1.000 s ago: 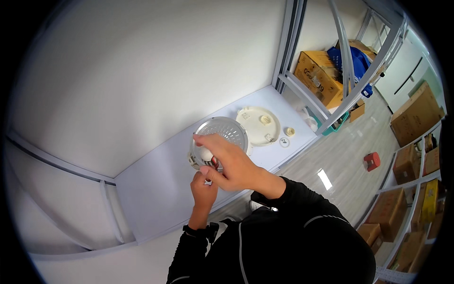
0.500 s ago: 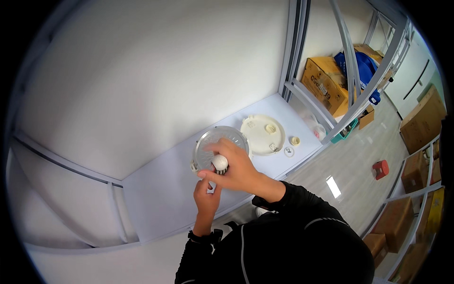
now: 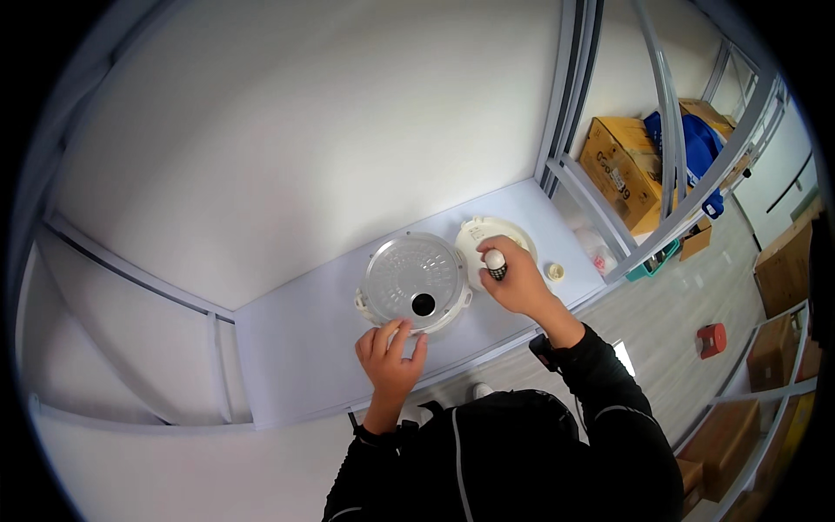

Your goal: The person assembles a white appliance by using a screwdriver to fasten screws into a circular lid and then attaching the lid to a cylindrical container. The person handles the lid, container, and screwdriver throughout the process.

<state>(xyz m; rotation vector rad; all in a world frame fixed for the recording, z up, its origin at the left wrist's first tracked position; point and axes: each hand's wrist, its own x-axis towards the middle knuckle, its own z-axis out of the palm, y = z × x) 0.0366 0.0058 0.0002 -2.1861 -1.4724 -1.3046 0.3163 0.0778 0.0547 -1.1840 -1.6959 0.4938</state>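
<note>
On the pale tabletop lies a round rice-cooker lid (image 3: 396, 271) with a silver metal face, a white rim and a dark round hole near its front edge. My left hand (image 3: 387, 358) is open at the lid's near rim, fingers apart, fingertips at or just over the edge. My right hand (image 3: 524, 285) is closed round a screwdriver (image 3: 495, 259), whose white rounded end and black ribbed grip point up; its shaft is hidden. Below that hand is a white round cover (image 3: 487, 229), partly covered by it. A small cream cap (image 3: 555, 272) sits to the right.
The narrow table (image 3: 300, 348) runs along a white wall panel (image 3: 330, 130) inside a grey metal frame (image 3: 565, 96). Cardboard boxes (image 3: 622, 170) and a blue bag (image 3: 696, 148) stand beyond its right end. A red stool (image 3: 711, 340) and shelves with boxes are at the right.
My right hand has moved right with the screwdriver, from above the lid to over the white cover. My left hand's fingers have spread at the lid's rim. The view has shifted slightly.
</note>
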